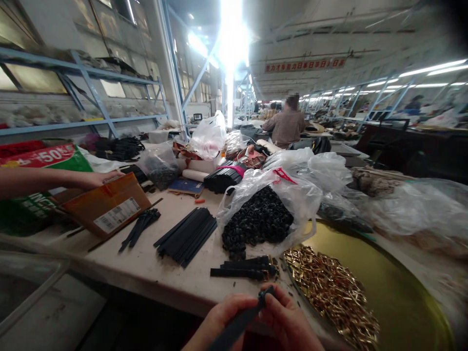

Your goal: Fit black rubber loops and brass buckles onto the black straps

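Observation:
Both my hands meet at the bottom centre of the view. My left hand (223, 319) and my right hand (287, 321) together pinch one black strap (244, 319), whose upper end carries a small black loop between my fingertips. Just beyond them on the table lie a few finished black straps with gold buckles (246, 269). To the right sits a round yellow tray (395, 287) holding a heap of gold buckles (331, 292). An open clear bag of black loops (259, 222) stands behind the straps.
A pile of plain black straps (186, 236) and a smaller bundle (141, 226) lie left of centre. Another person's hand (97, 179) rests on a cardboard box (107, 204) at the left. Plastic bags crowd the table's right. A seated person (287, 124) works farther back.

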Tool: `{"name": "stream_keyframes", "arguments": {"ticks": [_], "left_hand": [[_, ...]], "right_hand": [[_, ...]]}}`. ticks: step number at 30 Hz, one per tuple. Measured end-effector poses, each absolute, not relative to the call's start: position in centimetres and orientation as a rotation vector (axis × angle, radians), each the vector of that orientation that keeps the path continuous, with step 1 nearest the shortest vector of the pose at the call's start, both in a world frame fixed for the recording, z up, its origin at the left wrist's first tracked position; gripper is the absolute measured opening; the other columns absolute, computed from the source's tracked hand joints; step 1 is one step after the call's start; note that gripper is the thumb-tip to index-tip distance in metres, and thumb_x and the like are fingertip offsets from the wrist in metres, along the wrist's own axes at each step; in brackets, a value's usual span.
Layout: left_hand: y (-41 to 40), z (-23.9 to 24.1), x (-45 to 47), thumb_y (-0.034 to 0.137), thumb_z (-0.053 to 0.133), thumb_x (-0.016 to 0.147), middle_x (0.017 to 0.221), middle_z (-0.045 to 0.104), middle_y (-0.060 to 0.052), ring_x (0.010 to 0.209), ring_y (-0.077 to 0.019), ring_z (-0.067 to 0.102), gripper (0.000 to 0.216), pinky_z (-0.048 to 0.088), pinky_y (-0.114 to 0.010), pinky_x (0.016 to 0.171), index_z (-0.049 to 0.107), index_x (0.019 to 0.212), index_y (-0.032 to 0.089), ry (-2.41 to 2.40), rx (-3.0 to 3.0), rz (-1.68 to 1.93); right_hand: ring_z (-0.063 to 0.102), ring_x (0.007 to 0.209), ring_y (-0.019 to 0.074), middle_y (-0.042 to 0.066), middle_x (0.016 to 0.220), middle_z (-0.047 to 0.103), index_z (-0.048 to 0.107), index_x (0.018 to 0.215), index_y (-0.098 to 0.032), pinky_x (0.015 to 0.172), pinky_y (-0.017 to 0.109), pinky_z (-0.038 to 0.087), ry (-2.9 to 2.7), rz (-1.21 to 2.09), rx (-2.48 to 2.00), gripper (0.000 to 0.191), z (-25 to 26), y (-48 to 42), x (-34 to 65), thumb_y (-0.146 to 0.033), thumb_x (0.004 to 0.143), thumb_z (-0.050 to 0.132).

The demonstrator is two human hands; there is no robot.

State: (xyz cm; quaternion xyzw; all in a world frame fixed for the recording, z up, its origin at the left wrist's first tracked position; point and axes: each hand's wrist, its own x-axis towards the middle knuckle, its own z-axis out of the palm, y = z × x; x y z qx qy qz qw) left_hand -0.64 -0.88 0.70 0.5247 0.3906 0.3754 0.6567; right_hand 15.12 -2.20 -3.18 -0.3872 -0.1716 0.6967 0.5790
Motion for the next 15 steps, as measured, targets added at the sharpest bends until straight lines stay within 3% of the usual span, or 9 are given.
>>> {"name": "stream_keyframes", "arguments": {"ticks": [4,7,10,15], "left_hand": [[-0.8,2.7,-1.5,0.037,0.064,0.073,0.104,0.064,-0.008,0.084,-0.0169,0.063,0.04,0.043,-0.024,0.071,0.061,0.111,0.022,0.699,0.779,0.451],[-0.3,2.2,-1.3,0.045,0.066,0.072,0.084,0.066,-0.006,0.066,-0.0112,0.059,0.056,0.038,-0.018,0.058,0.054,0.121,0.02,0.752,0.949,0.399],[-0.2,0.5,-0.2,0.05,0.06,0.074,0.058,0.059,0.001,0.047,-0.0084,0.047,0.067,0.034,-0.017,0.048,0.045,0.129,0.016,0.913,1.138,0.455],[-0.1,-0.9,0.6,0.057,0.048,0.079,0.045,0.043,0.007,0.036,-0.0063,0.03,0.069,0.02,-0.017,0.038,0.038,0.132,0.013,0.963,1.18,0.585]], "right_hand": [[0.059,0.06,0.0129,-0.001,0.067,0.064,0.062,0.076,-0.017,0.06,0.024,0.045,-0.481,1.568,-0.951,0.028,-2.7,-2.1,17.0,-0.033,0.061,0.078],[0.052,0.053,0.0096,-0.004,0.059,0.06,0.062,0.071,-0.017,0.055,0.02,0.04,-0.633,1.429,-1.069,0.025,-3.2,-2.0,16.7,-0.034,0.062,0.077],[0.055,0.059,0.0124,-0.002,0.065,0.064,0.064,0.072,-0.018,0.057,0.021,0.042,-0.674,1.403,-1.085,0.027,-4.0,-2.0,15.5,-0.037,0.06,0.078],[0.06,0.075,0.0201,0.003,0.08,0.068,0.066,0.085,-0.02,0.07,0.029,0.044,-0.973,1.43,-1.116,0.031,-3.6,-2.0,15.9,-0.047,0.07,0.066]]}}
